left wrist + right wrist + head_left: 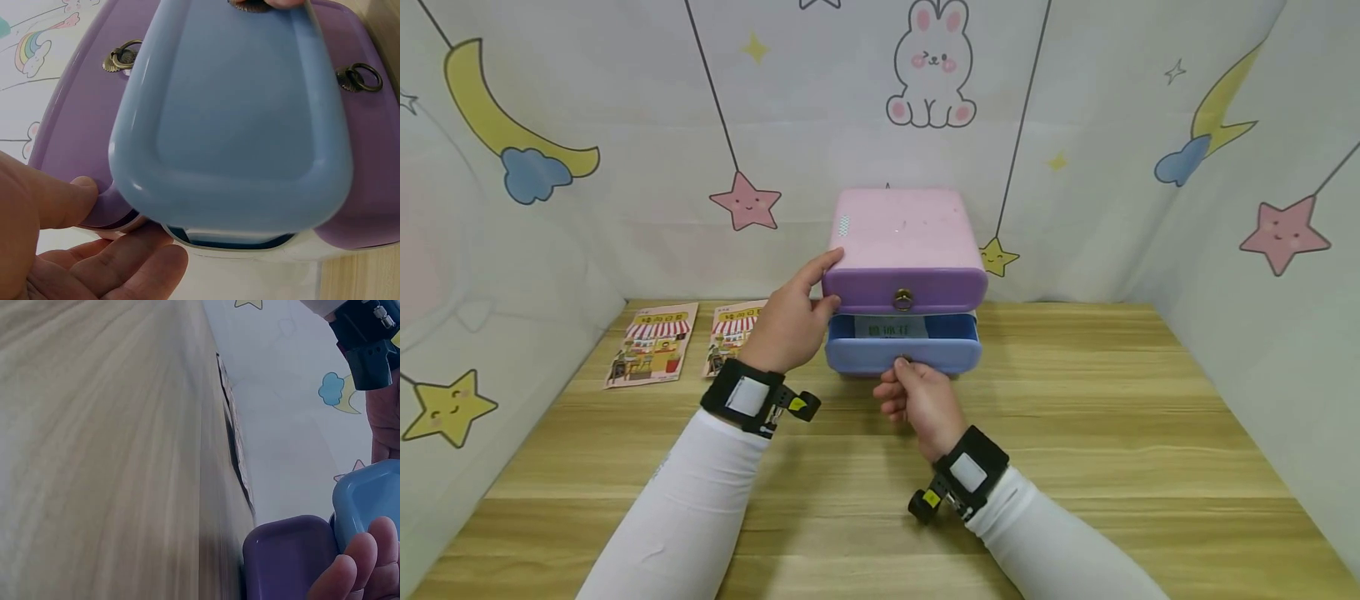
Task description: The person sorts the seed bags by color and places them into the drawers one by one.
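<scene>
Blue drawer (861, 357), part-way out of the pink-topped cabinet (898, 233); our right hand (931, 408) pinches its pull (250, 6). Our left hand (790, 325), fingers relaxed, rests against the cabinet's left edge.

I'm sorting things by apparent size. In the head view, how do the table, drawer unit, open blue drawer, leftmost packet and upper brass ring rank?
Largest to smallest:
table
drawer unit
open blue drawer
leftmost packet
upper brass ring
</scene>
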`<act>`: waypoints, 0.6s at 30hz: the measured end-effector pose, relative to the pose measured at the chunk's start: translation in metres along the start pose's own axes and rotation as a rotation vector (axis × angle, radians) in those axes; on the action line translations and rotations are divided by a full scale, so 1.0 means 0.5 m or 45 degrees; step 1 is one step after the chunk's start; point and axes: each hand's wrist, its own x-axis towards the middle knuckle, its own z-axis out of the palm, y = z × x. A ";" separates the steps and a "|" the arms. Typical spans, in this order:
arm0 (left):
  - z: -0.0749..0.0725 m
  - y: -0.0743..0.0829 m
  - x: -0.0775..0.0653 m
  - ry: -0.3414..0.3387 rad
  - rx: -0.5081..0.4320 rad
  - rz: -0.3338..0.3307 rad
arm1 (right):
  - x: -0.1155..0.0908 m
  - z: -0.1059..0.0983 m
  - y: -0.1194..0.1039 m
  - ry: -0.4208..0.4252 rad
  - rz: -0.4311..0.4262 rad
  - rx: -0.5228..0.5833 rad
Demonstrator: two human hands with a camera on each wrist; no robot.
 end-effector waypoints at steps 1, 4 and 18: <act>0.000 0.000 0.000 0.001 -0.001 0.005 | 0.002 0.000 0.000 0.003 -0.002 0.000; -0.001 0.001 -0.001 0.006 -0.003 0.011 | 0.007 0.000 -0.001 0.012 -0.003 -0.002; -0.005 0.005 -0.004 -0.006 -0.016 0.000 | 0.034 0.002 -0.008 0.051 0.001 0.035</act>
